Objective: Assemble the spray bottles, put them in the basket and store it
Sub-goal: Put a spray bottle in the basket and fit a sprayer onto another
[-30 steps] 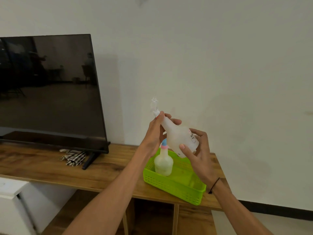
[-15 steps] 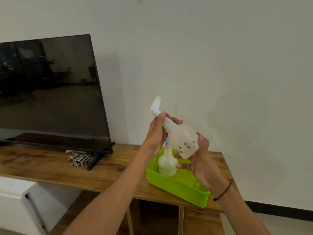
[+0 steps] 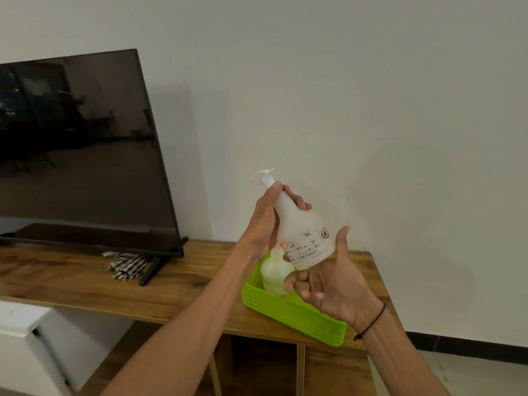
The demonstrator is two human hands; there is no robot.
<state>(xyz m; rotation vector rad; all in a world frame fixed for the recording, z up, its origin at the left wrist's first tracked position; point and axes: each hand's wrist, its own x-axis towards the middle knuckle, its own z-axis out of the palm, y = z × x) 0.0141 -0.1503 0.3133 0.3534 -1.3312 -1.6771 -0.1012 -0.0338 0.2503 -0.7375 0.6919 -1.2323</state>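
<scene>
I hold a white translucent spray bottle tilted in the air above the green basket. My left hand is wrapped around its neck just below the white trigger head. My right hand supports the bottle's base from below, thumb up along its side. A printed label on the bottle faces me. A second, smaller pale bottle with a pink and blue top stands upright in the basket's far left end, partly hidden by my hands.
The basket sits near the right end of a wooden TV bench. A large dark TV stands at the left, with a striped cloth by its foot. A white appliance is at lower left. Open shelves lie under the bench.
The bottle has been turned in my hands so its label faces me, and the trigger head now points left. My right hand has shifted under the base. The view moved slightly closer.
</scene>
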